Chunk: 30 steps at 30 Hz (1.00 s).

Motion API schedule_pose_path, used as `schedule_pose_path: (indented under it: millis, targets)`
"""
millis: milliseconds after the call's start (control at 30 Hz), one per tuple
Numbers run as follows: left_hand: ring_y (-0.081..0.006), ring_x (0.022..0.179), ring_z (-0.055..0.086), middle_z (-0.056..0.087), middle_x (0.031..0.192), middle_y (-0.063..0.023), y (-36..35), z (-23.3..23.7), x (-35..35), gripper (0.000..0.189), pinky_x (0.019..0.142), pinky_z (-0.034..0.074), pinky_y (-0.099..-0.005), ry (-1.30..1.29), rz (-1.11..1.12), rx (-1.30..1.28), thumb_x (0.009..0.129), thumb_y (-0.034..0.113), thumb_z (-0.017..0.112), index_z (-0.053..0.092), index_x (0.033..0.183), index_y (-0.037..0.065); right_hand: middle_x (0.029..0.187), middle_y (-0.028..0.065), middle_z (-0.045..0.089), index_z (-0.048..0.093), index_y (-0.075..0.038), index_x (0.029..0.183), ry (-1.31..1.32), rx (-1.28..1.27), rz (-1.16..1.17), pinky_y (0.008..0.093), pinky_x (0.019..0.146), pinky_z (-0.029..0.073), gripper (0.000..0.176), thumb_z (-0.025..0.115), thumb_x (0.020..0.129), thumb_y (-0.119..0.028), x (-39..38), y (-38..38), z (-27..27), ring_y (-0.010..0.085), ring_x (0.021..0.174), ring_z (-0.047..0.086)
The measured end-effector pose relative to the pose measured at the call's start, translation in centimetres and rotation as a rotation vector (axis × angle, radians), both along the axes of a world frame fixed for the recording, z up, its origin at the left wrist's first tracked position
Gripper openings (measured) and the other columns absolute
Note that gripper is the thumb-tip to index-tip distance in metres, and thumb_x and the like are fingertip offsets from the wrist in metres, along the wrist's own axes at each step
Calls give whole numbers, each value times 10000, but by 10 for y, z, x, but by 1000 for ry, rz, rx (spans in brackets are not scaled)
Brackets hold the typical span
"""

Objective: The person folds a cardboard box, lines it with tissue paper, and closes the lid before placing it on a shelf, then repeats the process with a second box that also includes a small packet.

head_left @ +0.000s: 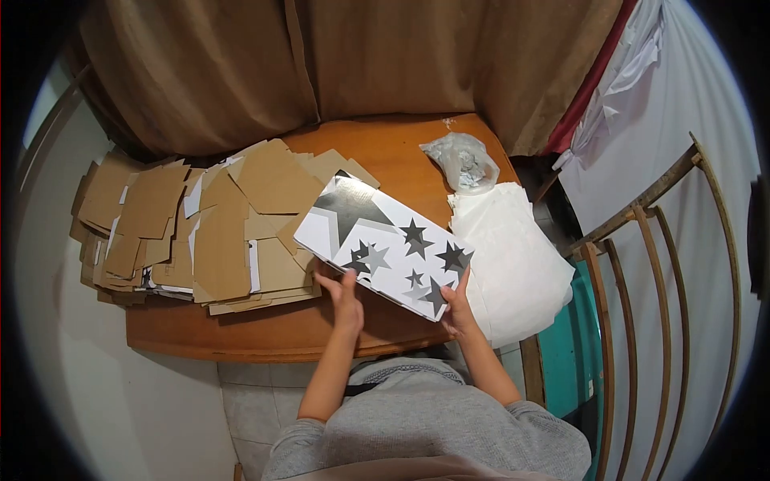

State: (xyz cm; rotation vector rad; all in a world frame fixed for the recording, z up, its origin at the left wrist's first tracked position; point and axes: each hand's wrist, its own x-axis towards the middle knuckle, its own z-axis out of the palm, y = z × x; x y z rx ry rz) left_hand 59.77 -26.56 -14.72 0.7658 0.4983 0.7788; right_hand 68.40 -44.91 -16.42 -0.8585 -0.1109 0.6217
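Observation:
A white shoebox-like carton printed with black and grey stars is held tilted above the table's front part, its lid side facing up. My left hand grips its near long edge, thumb on the side and fingers partly hidden beneath. At the right end, my right hand holds the corner, with fingers along the short side. The box looks closed. Left of it lie piles of flat brown cardboard pieces, some showing white printed sides.
A stack of white paper sheets lies at the table's right. Behind it sits a clear plastic bag with crumpled contents. The wooden table borders a brown curtain. A wooden rack stands at the right.

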Motion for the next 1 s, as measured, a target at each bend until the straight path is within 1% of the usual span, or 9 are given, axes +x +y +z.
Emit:
schedule_pose_path:
  millis: [200,333,367,500,600,733,767,900,1000]
  targets:
    - [-228,1357,175,141,1495,-82,-12,-20,-9,862,1113,102,-370,-2,4,23,850,128,592,-2,1473,149,1453,161,129,-153,-186,1448,-207,-135,-26,404,1106,164,1197,777,696,-236,-25,19,-5,289,1343,191]
    - [-226,1335,220,176,1477,-84,-7,-4,-15,778,1095,156,-361,22,102,66,862,205,562,83,1471,129,1447,191,150,-134,-240,1457,-389,-250,21,419,1093,190,1170,763,706,-276,-10,20,29,301,1338,217]
    - [-226,1265,352,358,1382,-79,-8,-13,-16,675,1067,253,-364,116,208,106,864,246,528,204,1440,111,1469,149,188,91,-148,1481,-494,-330,6,407,1074,243,1071,733,686,-470,-6,18,33,286,1352,230]
    - [-234,1234,390,420,1304,-101,-12,2,-31,644,1033,321,-370,167,185,59,852,270,497,255,1427,110,1425,159,304,353,-127,1411,-697,-502,150,430,1049,292,806,631,766,-522,37,-2,14,334,1302,330]
    - [-237,1219,399,400,1287,-110,-24,19,-38,645,1025,340,-358,90,130,57,854,260,482,246,1436,111,1437,132,324,315,-147,1431,-520,-269,498,418,1028,319,823,613,771,-538,53,-7,19,321,1259,399]
    - [-229,1228,378,317,1287,-102,-51,35,-48,675,1020,349,-345,167,137,190,868,255,465,187,1467,116,1462,88,310,239,-120,1466,-473,-418,701,321,993,337,818,634,789,-356,28,-16,62,212,1226,435]
    - [-224,1247,349,300,1288,-99,-54,31,-54,668,1036,324,-343,144,99,177,878,246,454,176,1471,115,1467,48,298,218,-135,1475,-528,-365,681,236,851,373,802,608,782,-239,27,-16,51,136,1145,443]
    - [-218,1250,340,279,1288,-97,-82,30,-78,676,1050,301,-335,275,201,182,880,238,452,158,1475,111,1468,50,297,216,-121,1475,-451,-315,721,226,860,363,812,597,762,-196,9,-24,42,125,1171,415]
    - [-226,1274,281,257,1303,-113,-98,23,-108,723,1083,213,-337,382,274,363,860,220,466,119,1482,97,1506,116,232,200,-96,1473,-359,-245,802,317,1058,274,812,611,775,-151,-7,-27,46,217,1344,302]
